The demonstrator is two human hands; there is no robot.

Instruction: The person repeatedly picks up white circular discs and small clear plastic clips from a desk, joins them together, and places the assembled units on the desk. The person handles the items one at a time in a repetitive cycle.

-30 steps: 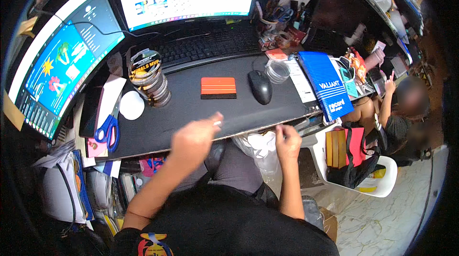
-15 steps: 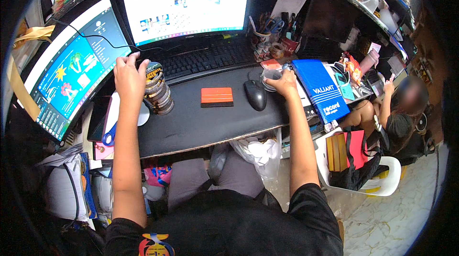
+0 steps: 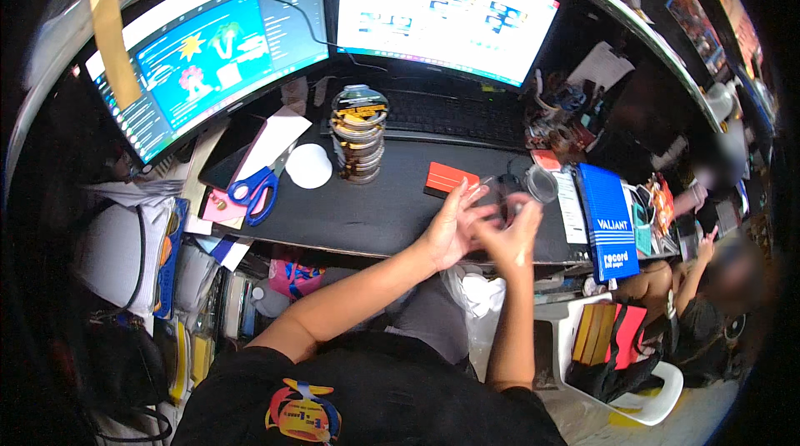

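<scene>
Both of your hands had come inward: half a second earlier the left was up beside the tall stack of round discs with a black-and-gold top (image 3: 360,136), and the right was at the clear round plastic pieces (image 3: 541,185). Your view had swung too, so the whole desk sat further right in it.

Your left hand (image 3: 450,233) was over the front of the black desk (image 3: 367,221), fingers stretched and spread, just short of the flat orange-red card with a dark edge (image 3: 450,178). Your right hand (image 3: 510,239) was blurred beside it, fingers partly bent; you couldn't have told from this view whether it pinched anything, or whether the hands touched. A dark, glassy shape beyond the fingertips was too unclear to name.

Those clear pieces lay just past your right fingers, left of the blue notebook (image 3: 612,221). With both hands away from the stack, handling seemed centred between your palms.
</scene>
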